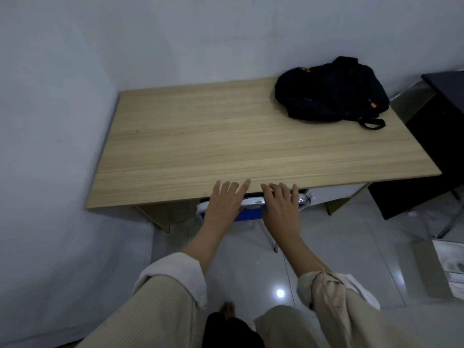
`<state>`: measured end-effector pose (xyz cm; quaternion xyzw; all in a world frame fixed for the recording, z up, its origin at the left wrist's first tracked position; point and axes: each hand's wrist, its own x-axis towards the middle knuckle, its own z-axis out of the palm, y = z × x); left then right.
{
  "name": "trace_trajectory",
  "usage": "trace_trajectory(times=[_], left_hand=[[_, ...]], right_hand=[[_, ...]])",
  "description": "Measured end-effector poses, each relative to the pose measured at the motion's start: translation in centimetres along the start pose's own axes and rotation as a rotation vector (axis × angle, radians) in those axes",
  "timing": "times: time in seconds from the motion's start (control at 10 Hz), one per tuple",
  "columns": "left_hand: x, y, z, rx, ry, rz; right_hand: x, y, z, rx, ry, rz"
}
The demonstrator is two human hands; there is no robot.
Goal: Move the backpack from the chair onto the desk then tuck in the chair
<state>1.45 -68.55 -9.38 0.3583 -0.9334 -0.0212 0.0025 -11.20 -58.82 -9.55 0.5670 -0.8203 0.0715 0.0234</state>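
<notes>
A black backpack (331,90) with small orange tags lies on the far right corner of the light wooden desk (200,136), against the wall. The chair (251,213) has a blue back with a silver top rail and stands pushed under the desk's near edge, so only its backrest and one leg show. My left hand (226,202) and my right hand (281,204) are side by side over the top of the backrest, fingers spread flat and pointing at the desk edge. Whether the palms touch the rail I cannot tell.
White walls close the left and back sides. A black cabinet or table (437,146) stands right of the desk, and a white drawer unit (452,267) sits at the right edge. The floor is glossy white tile (238,272); my own foot (227,308) shows below.
</notes>
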Motion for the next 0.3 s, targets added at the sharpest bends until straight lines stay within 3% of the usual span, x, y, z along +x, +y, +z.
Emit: trace_trajectory(times=[0.3], left_hand=[[-6.6,3.6,-0.4,0.065,-0.003,-0.108]], right_hand=[[-6.8,1.6,-1.0,0.014,-0.201,-0.049]])
